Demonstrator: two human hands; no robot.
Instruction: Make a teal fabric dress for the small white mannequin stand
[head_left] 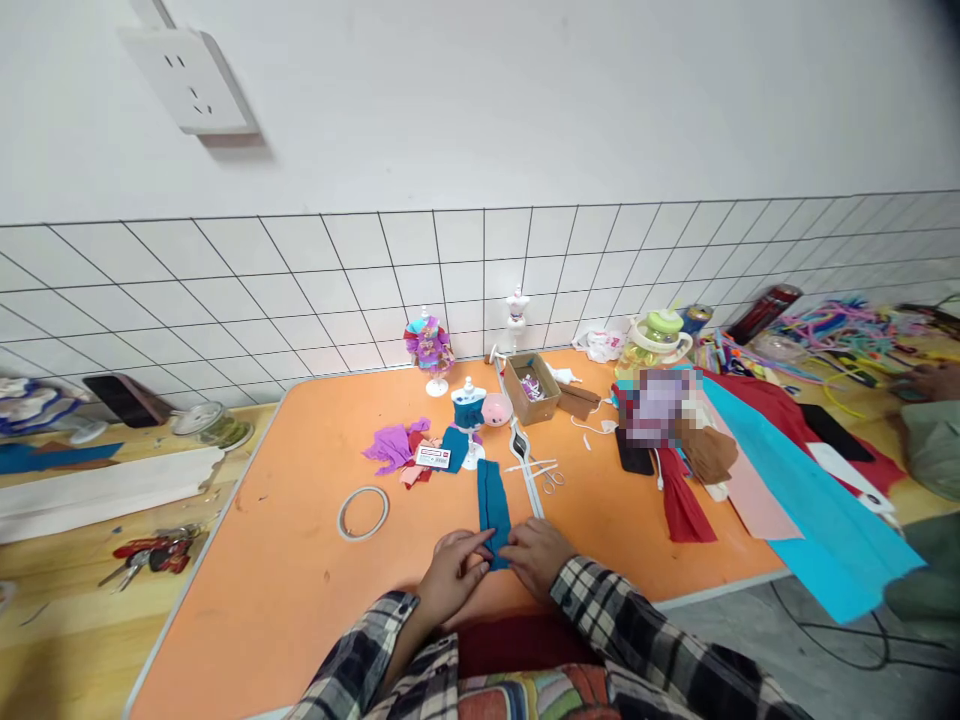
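A narrow strip of dark teal fabric (492,503) lies on the orange table (300,560), running away from me. My left hand (450,572) and my right hand (538,556) meet at its near end, fingers pinched on the cloth from either side. Just beyond the strip stands a small mannequin (469,414) dressed in the same teal fabric. A white ruler (529,477) and small scissors (553,481) lie to the right of the strip.
A tape ring (363,513) lies left of my hands, purple fabric scraps (393,447) behind it. A small cardboard box (531,387), a dressed mannequin (429,347), red cloth (682,505) and cyan sheet (817,505) sit further back and right. Keys (146,557) lie on the wooden bench at left. Another person's hand (937,380) is at far right.
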